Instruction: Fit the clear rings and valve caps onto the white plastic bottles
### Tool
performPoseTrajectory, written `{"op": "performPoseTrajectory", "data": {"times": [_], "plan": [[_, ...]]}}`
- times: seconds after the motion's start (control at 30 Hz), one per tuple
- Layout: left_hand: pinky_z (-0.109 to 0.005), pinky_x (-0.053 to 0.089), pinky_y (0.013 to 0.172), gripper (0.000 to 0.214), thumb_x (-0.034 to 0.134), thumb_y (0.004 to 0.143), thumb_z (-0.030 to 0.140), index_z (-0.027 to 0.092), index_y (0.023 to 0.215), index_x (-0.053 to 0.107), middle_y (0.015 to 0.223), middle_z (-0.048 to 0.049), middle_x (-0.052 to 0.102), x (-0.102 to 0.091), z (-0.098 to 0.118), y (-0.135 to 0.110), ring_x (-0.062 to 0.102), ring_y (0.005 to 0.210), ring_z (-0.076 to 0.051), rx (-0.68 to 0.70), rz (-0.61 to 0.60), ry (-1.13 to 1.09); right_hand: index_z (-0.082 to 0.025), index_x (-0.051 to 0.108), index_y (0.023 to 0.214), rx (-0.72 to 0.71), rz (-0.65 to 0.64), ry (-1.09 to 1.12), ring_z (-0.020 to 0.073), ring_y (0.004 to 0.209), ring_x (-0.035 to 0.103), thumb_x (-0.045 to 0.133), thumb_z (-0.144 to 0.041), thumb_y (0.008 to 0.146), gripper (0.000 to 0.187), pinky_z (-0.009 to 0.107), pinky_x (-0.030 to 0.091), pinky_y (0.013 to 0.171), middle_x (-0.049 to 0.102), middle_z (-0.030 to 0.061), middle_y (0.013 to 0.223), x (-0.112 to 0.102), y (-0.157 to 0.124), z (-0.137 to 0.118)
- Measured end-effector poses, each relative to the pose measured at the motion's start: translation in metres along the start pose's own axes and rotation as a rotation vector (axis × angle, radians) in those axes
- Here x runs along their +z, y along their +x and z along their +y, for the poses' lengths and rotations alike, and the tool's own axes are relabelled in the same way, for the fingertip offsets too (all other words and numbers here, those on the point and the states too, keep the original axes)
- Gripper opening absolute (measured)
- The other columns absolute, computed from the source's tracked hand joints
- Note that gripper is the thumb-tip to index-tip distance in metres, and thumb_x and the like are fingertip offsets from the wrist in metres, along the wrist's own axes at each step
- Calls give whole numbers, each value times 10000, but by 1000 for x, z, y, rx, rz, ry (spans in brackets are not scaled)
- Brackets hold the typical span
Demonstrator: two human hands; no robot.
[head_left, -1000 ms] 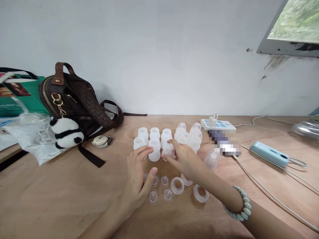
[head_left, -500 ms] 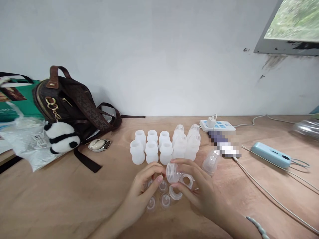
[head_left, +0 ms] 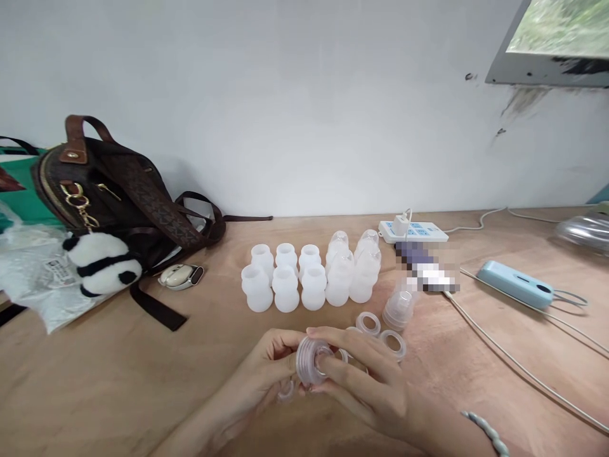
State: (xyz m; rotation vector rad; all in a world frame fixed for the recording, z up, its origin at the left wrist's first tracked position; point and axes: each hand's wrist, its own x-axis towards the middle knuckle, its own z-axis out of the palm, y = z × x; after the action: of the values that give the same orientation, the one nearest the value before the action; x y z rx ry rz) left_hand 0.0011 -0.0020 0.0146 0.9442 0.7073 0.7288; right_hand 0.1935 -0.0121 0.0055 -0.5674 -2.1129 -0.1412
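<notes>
Both my hands meet low in the middle of the wooden table (head_left: 95, 381) around one clear threaded ring (head_left: 310, 359). My left hand (head_left: 266, 371) pinches its left side; my right hand (head_left: 366, 381) presses a finger into its opening from the right. Just beyond stand several white translucent bottles (head_left: 285, 285) in two rows, with capped ones (head_left: 354, 270) at their right. Loose clear rings (head_left: 368, 322) (head_left: 392, 341) and a clear cap (head_left: 399, 308) lie right of my hands. A small clear piece (head_left: 287, 388) lies under my left fingers.
A brown backpack (head_left: 109, 184) with a panda charm (head_left: 102, 261) sits at the left, beside plastic bags (head_left: 33, 279) and a small beige device (head_left: 181, 275). A power strip (head_left: 413, 231), white cables (head_left: 514, 374) and a light blue device (head_left: 514, 284) lie at the right.
My hands drew back from the bottle rows toward me, picked up a clear ring and now hold it together. The view shifted slightly right and down.
</notes>
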Motion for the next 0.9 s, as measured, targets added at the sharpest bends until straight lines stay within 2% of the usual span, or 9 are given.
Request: {"op": "performPoseTrajectory", "data": {"times": [0.13, 0.27, 0.37, 0.5, 0.67, 0.8, 0.9], "plan": [[-184, 376, 547, 285, 884, 700, 405, 133, 712, 799, 582, 14, 557, -4, -1, 1, 401, 539, -77, -46, 25, 10, -154, 637, 1075, -13, 36, 2, 186, 840, 740, 553, -189, 1007, 113, 298, 633, 692, 754, 178, 1103, 3, -3, 0], [-191, 380, 551, 261, 874, 706, 363, 122, 779, 807, 625, -4, 590, -7, 1, 0, 422, 560, -83, -110, -8, 13, -156, 638, 1113, -16, 3, 38, 197, 899, 728, 575, -123, 969, 160, 302, 627, 707, 747, 162, 1120, 7, -6, 1], [-194, 393, 550, 227, 862, 695, 308, 124, 817, 810, 655, -12, 619, -8, 3, 0, 455, 572, -91, -139, 6, -14, -171, 607, 1191, 12, -37, 74, 193, 873, 718, 573, -221, 1000, 201, 304, 624, 721, 744, 136, 1073, 7, -4, 0], [-203, 415, 542, 165, 821, 675, 244, 137, 799, 795, 680, -23, 664, -7, 5, -1, 521, 585, -111, -153, 8, 8, -139, 509, 1335, 91, -107, 178, 208, 921, 703, 578, -346, 1006, 394, 320, 614, 761, 712, 125, 1045, 5, -1, -1], [-193, 379, 492, 116, 756, 710, 251, 136, 715, 740, 619, -3, 614, -7, 7, -5, 484, 525, -93, -159, -41, 160, -164, 599, 1170, 171, -80, 370, 160, 743, 633, 698, -371, 914, 345, 279, 551, 625, 656, 60, 907, 5, -3, 3], [-194, 365, 481, 200, 766, 750, 325, 125, 749, 759, 577, 15, 532, -3, 13, -7, 437, 529, -94, -102, -64, 249, -204, 671, 1047, 330, -102, 554, 140, 688, 562, 764, -478, 838, 357, 267, 492, 606, 612, 2, 800, 3, 1, 4], [-197, 366, 486, 241, 778, 755, 374, 134, 745, 755, 584, 9, 553, 3, 20, -7, 448, 526, -97, -65, -65, 270, -217, 695, 982, 469, -54, 737, 143, 684, 550, 801, -548, 767, 409, 270, 479, 600, 611, 3, 797, 1, 5, 4]]}}
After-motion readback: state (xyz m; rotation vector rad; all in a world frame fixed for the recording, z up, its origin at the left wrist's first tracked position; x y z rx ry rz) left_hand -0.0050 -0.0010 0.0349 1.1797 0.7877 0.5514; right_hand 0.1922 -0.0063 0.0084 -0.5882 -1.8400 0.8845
